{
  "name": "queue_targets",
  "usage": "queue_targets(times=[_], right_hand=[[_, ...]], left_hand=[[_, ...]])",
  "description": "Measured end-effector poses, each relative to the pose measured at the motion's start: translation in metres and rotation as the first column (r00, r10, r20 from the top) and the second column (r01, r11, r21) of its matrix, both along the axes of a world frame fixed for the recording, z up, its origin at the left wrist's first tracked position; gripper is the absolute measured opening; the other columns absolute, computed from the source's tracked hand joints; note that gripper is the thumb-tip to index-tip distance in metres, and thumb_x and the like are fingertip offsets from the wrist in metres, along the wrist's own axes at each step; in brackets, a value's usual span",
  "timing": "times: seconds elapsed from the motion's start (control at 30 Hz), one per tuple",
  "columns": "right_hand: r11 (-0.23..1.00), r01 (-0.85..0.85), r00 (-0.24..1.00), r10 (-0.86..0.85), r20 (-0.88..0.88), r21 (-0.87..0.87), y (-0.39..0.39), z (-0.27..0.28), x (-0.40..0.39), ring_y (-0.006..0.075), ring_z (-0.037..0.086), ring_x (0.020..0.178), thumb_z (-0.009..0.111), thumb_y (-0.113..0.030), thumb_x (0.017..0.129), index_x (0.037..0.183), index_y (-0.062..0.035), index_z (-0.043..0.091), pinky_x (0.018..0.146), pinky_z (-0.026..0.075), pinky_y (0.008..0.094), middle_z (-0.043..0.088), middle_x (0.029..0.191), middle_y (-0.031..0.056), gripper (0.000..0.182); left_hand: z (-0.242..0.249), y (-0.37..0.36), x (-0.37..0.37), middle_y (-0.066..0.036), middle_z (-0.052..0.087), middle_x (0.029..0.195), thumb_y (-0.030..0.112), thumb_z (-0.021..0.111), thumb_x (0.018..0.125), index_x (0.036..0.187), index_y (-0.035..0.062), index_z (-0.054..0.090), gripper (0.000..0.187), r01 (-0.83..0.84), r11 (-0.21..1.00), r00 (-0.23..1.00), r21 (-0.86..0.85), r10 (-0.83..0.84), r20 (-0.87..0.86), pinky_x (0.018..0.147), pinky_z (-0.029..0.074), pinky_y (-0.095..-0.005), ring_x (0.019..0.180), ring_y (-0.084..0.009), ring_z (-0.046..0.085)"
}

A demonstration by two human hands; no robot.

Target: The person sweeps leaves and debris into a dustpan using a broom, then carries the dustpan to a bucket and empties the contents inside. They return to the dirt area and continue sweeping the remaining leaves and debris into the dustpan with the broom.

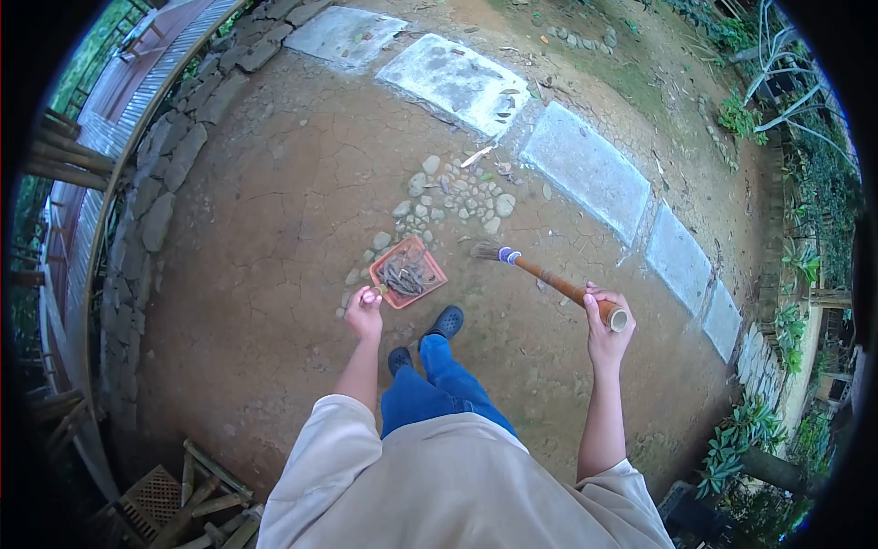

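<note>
My left hand [365, 314] is closed around the handle of an orange-red dustpan [437, 268]. Dry leaves [402, 276] lie heaped inside the pan. In my right hand [608, 328] is a broom [560, 285] with a thick brown handle, gripped near its pale, round end. The broom slants up and to the left, and its bristles [485, 250] point toward the stones, to the right of the dustpan and apart from it. A purple and white binding wraps the broom just behind the bristles.
Round stones [457, 197] are set in the bare earth ahead. Concrete slabs [585, 169] curve from the top toward the right. A low stone border [163, 220] runs along the left. Bamboo pieces [215, 471] lie at lower left; plants [732, 439] grow at right.
</note>
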State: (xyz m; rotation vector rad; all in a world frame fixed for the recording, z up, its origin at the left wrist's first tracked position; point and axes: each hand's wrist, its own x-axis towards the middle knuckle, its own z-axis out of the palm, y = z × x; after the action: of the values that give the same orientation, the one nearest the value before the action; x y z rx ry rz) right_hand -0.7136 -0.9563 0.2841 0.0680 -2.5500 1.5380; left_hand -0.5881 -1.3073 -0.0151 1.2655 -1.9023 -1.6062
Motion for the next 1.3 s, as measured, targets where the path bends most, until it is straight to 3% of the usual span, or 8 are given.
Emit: queue_targets(times=[0.23,0.4,0.47,0.6,0.93,1.1,1.2,1.3], right_hand=[[0.992,0.065,0.992,-0.052,-0.119,0.110,0.007,-0.041,-0.007,0.0285,0.070,0.105,0.075,0.003,0.083,0.089,0.0000,0.065,0.094,0.052,0.0385,0.072,0.091,0.0106,0.011],[0.986,-0.110,0.985,0.125,-0.119,0.125,0.007,-0.079,-0.001,0.0307,0.070,0.106,0.077,0.005,0.078,0.088,-0.0014,0.064,0.093,0.053,0.0392,0.071,0.092,0.0118,0.018],[0.984,-0.158,0.983,0.164,-0.079,0.079,0.003,-0.081,0.003,0.0303,0.070,0.106,0.078,0.004,0.078,0.087,-0.0016,0.063,0.093,0.054,0.0390,0.072,0.092,0.0116,0.018],[0.963,-0.268,0.963,0.267,0.026,0.029,-0.009,-0.059,0.013,0.0296,0.070,0.103,0.078,0.004,0.078,0.086,-0.0014,0.064,0.092,0.054,0.0399,0.071,0.089,0.0114,0.017],[0.951,-0.109,0.992,0.124,0.034,-0.291,0.004,0.009,0.012,0.0247,0.069,0.099,0.071,0.010,0.082,0.087,0.0004,0.063,0.097,0.053,0.0441,0.069,0.090,0.0107,0.013],[0.962,-0.100,0.993,0.112,0.032,-0.254,-0.003,0.017,0.013,0.0256,0.068,0.103,0.070,0.009,0.084,0.089,0.0007,0.063,0.098,0.051,0.0422,0.070,0.094,0.0116,0.012],[0.977,-0.106,0.993,0.113,0.027,-0.187,-0.010,0.014,0.011,0.0255,0.068,0.105,0.071,0.008,0.084,0.090,0.0009,0.064,0.098,0.051,0.0401,0.071,0.094,0.0110,0.012],[0.983,-0.121,0.993,0.122,-0.003,-0.135,-0.014,0.009,0.010,0.0255,0.068,0.106,0.072,0.008,0.083,0.090,0.0007,0.065,0.097,0.051,0.0389,0.071,0.094,0.0100,0.012]], left_hand=[[-0.020,0.015,-0.022,-0.009,0.072,0.104,-0.004,0.079,0.074,0.114,0.0088,0.070,0.043,0.058,0.995,0.996,-0.079,-0.051,0.079,0.086,0.055,-0.0322,0.096,-0.0182,0.069],[-0.023,0.021,-0.025,-0.009,0.072,0.105,-0.005,0.079,0.074,0.113,0.0091,0.070,0.042,0.080,0.993,0.986,-0.085,-0.067,0.154,0.087,0.055,-0.0327,0.098,-0.0188,0.069],[-0.038,0.020,-0.025,-0.008,0.072,0.107,-0.006,0.078,0.075,0.113,0.0080,0.069,0.042,0.050,0.998,0.997,-0.022,-0.049,0.060,0.088,0.054,-0.0327,0.099,-0.0193,0.069],[-0.020,0.021,-0.027,-0.008,0.071,0.109,-0.008,0.077,0.075,0.114,0.0056,0.068,0.042,0.070,0.997,0.993,-0.020,-0.068,0.094,0.090,0.054,-0.0322,0.101,-0.0195,0.068],[-0.015,0.017,-0.016,-0.009,0.070,0.108,-0.008,0.076,0.076,0.115,0.0059,0.068,0.042,0.074,0.997,0.994,-0.030,-0.072,0.078,0.090,0.054,-0.0322,0.100,-0.0189,0.068],[0.002,0.009,-0.012,-0.008,0.070,0.110,-0.003,0.078,0.077,0.115,0.0070,0.069,0.040,0.054,0.999,0.989,0.004,-0.054,0.137,0.093,0.053,-0.0326,0.103,-0.0193,0.066],[0.005,-0.001,-0.006,-0.008,0.071,0.110,0.001,0.079,0.078,0.116,0.0081,0.069,0.040,0.071,0.995,0.985,-0.064,-0.060,0.162,0.092,0.053,-0.0323,0.102,-0.0192,0.067],[-0.004,-0.010,0.004,-0.007,0.071,0.108,-0.003,0.079,0.075,0.115,0.0090,0.069,0.043,0.008,0.998,0.992,-0.054,-0.001,0.125,0.089,0.054,-0.0320,0.100,-0.0196,0.069]])
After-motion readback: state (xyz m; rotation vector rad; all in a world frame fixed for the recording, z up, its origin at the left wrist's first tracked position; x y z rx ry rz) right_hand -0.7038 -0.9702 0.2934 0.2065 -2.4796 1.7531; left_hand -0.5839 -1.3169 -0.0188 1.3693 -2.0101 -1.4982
